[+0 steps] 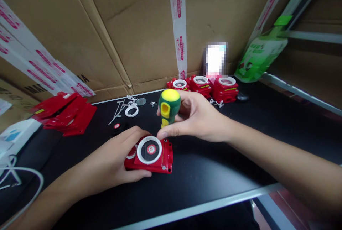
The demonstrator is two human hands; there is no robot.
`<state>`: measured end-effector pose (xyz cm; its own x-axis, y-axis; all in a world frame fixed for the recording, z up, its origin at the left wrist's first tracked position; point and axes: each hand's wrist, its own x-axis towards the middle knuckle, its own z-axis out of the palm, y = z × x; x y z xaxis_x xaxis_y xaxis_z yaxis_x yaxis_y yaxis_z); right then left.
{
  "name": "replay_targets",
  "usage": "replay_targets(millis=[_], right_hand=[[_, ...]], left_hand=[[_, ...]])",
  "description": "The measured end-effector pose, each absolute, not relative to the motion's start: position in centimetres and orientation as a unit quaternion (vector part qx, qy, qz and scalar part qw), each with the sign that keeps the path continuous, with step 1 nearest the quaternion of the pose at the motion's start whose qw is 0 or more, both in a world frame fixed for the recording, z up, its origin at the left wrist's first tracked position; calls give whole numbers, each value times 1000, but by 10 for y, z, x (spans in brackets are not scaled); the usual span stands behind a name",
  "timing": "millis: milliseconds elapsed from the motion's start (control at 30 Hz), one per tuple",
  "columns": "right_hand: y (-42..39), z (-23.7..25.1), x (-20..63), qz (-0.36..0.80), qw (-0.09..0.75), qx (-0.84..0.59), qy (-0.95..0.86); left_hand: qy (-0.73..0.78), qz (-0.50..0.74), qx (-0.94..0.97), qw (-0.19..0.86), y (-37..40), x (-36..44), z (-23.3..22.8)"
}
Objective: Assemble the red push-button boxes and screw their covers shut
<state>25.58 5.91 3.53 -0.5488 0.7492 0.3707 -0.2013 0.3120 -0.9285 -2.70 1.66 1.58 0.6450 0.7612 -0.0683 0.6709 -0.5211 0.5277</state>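
Note:
A red boxy housing [167, 157] with a white ring [139, 157] around a dark round disc lies on the black table. My left hand [130, 155] grips it from the left, thumb along the near side and fingers over the far side. Above its far right corner, my right hand [191, 118] is closed around a green and yellow screwdriver [175, 107], held upright with the handle end up. The screwdriver's tip is hidden behind the hand, so I cannot tell what it touches.
Three similar red housings [224, 94] line the back, before a cardboard wall [144, 27]. Red parts [64, 114] are stacked at left. A loose white ring [131, 111], small parts and a black disc [117, 126] lie beyond my left hand. A green pouch [263, 55] stands back right; a white cable [40, 178] hangs left.

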Motion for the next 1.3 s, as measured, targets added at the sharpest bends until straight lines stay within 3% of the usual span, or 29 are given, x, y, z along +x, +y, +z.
replay_targets(millis=[167, 300, 633, 1000, 1300], right_hand=[[74, 44, 278, 561, 326, -151, -746], [80, 45, 286, 576, 290, -122, -755], [66, 37, 265, 531, 380, -170, -738], [54, 39, 255, 564, 405, -213, -687], [51, 35, 251, 510, 448, -280, -679]], left_hand=[[409, 83, 867, 271, 17, -27, 20], [405, 89, 870, 267, 18, -27, 18], [403, 100, 868, 274, 17, -27, 19], [404, 105, 871, 258, 16, -29, 11], [426, 156, 876, 163, 2, -22, 1]])
